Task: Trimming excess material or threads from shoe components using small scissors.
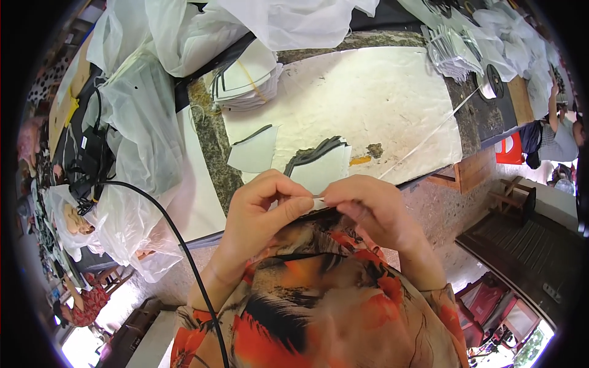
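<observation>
My left hand [270, 205] and my right hand [371, 205] meet close in front of my body, at the near edge of the worktable. Both are closed, with thumb and fingers pinched on a narrow white tape [318, 199]; a short bit of it shows between the fingertips. The tape slants from behind my right hand up to a white spool [486, 90] at the right. Just beyond my hands lies a fanned pile of pale cut pieces with black edging [319, 165]. Left of it is a single pale piece [254, 150] with a black strip along its top.
A banded stack of pale pieces [245, 83] stands at the far left of the white board [368, 92]. Another bundle [453, 54] lies far right. Plastic bags [141, 104] crowd the left side. A black cable [175, 227] hangs beside my left arm. Other people sit farther off.
</observation>
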A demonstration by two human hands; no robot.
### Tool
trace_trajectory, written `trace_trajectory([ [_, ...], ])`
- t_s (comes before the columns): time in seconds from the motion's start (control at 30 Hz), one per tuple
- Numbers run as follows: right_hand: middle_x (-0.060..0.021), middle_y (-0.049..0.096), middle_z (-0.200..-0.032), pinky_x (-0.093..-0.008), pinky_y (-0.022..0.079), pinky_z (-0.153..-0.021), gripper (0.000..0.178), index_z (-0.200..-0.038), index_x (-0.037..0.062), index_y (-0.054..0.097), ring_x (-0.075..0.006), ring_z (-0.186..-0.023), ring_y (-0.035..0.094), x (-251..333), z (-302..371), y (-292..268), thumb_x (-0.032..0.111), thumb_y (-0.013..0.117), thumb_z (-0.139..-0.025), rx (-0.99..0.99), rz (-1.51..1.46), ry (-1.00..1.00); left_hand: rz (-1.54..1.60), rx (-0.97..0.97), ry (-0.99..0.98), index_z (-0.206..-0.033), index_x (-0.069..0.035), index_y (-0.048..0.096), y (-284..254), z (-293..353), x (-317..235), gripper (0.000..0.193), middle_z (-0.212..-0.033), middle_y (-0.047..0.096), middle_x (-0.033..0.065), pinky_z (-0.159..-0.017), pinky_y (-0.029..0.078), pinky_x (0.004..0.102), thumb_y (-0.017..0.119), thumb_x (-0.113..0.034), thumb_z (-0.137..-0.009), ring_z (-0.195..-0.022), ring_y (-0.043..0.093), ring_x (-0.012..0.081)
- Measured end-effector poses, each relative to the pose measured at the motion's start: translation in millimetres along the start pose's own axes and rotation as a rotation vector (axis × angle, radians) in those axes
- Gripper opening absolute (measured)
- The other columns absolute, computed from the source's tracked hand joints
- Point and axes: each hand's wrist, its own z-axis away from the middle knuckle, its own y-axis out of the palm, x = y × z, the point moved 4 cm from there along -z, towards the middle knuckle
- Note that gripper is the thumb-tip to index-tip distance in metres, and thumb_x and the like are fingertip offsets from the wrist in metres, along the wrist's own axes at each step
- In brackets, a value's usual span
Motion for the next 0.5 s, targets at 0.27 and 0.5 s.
trace_trajectory([
  [0.27, -0.0115, 0.068, -0.101, -0.0357, 0.053, -0.080, 0.020, -0.109, 0.0058, 0.069, -0.0277, -0.092, 0.066, -11, 2, -6, 0.002, 0.067, -0.090, -0.181, -0.014, 0.132, 0.109, -0.073, -0.025, -0.090, -0.002, 0.071, -3, 11, 12, 0.005, -0.087, 0.059, 0.0013, -0.070, 0.043, 0.0251, 0.075, -0.005, -0.088, -0.075, 0.053, 0.0088],
  [0.5, -0.0100, 0.065, -0.097, -0.0335, 0.055, -0.071, 0.027, -0.108, 0.0042, 0.070, -0.0214, -0.090, 0.068, 8, -4, -35, -0.006, 0.067, -0.083, -0.303, 0.170, 0.174, -0.309, -0.139, 0.496, -0.090, -0.004, 0.074, -21, 16, -1, 0.012, -0.082, 0.062, 0.0039, -0.067, 0.047, 0.0300, 0.079, -0.001, -0.079, -0.075, 0.058, 0.0171],
])
